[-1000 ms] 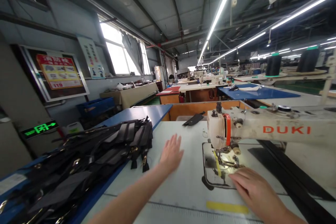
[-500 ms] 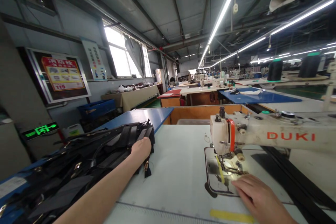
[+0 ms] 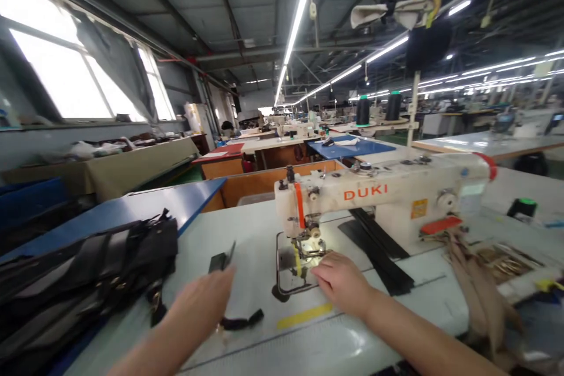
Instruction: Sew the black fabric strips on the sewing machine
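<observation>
My left hand point(image 3: 205, 294), blurred by motion, is closed on a black strap piece point(image 3: 217, 262); one end sticks up past the fingers and a dark tail point(image 3: 247, 321) hangs below onto the table. My right hand point(image 3: 341, 281) rests at the needle plate point(image 3: 286, 282) of the white DUKI sewing machine point(image 3: 326, 191), just right of the needle. Its fingers are pressed together, and what they may pinch is hidden. To the left lies a pile of black straps point(image 3: 97, 270) with metal fittings.
Black strips point(image 3: 379, 252) lie under the machine arm. Yellow tape point(image 3: 304, 316) and a ruler scale mark the table's front. Brown fabric strips point(image 3: 478, 288) hang at the right by a tray point(image 3: 506, 264) of metal parts. A blue-topped table point(image 3: 176, 202) stands behind the pile.
The left hand has drawn a black strap piece off the pile and moved right, towards the machine. The right hand stays by the needle. The view has turned right.
</observation>
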`<state>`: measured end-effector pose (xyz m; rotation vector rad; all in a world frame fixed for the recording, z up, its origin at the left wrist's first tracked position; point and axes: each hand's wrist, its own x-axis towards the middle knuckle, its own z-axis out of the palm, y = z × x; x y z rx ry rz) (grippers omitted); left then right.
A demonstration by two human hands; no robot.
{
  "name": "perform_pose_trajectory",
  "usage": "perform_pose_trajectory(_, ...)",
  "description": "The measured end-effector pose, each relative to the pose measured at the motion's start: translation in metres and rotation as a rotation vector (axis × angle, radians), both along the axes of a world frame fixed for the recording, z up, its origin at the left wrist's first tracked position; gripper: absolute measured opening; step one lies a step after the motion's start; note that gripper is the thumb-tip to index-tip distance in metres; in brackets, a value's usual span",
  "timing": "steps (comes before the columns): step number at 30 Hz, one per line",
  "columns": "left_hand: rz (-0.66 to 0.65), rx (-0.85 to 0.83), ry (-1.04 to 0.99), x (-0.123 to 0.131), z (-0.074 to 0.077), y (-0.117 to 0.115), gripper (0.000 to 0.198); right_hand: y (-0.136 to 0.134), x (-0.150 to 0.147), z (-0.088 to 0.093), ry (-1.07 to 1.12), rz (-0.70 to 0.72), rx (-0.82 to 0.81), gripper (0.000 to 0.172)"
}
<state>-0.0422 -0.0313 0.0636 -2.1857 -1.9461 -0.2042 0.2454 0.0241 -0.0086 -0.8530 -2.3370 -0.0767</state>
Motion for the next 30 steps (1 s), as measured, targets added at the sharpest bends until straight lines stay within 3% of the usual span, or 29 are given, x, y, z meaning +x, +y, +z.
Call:
perform_pose_trajectory(3,-0.054,-0.212,0.024,0.054,-0.027,-0.007,0.030,-0.009,0.010,0.002,-0.038,-0.072,-0.005,0.017)
perform_pose_trajectory(7,-0.012,-0.318,0.009,0.078,-0.023,-0.006,0.032,-0.028,0.050,0.004,-0.024,-0.285,-0.046,0.017)
perform_pose_trajectory(11,0.012,-0.341,-0.008,0.072,-0.016,0.001,0.033,-0.033,0.098,0.008,-0.025,-0.557,-0.140,0.032)
perform_pose_trajectory(13,0.014,-0.336,-0.001,0.069,-0.019,0.004,0.036,-0.030,0.110,0.013,-0.065,-0.632,-0.195,0.030)
perform_pose_trajectory(18,0.028,-0.320,0.007,0.067,-0.029,0.010,0.044,-0.025,0.107,0.028,-0.180,-0.686,-0.288,0.016)
perform_pose_trajectory(22,0.001,-0.320,-0.002,0.058,-0.028,0.008,0.048,-0.020,0.105,0.034,-0.195,-0.724,-0.342,0.023)
perform_pose_trajectory(26,-0.035,-0.328,-0.016,0.046,-0.027,0.004,0.051,-0.007,0.112,0.039,-0.133,-0.768,-0.412,0.019)
perform_pose_trajectory(30,-0.069,-0.263,-0.042,0.032,-0.039,0.004,0.051,-0.006,0.121,0.051,0.010,-0.755,-0.432,0.032)
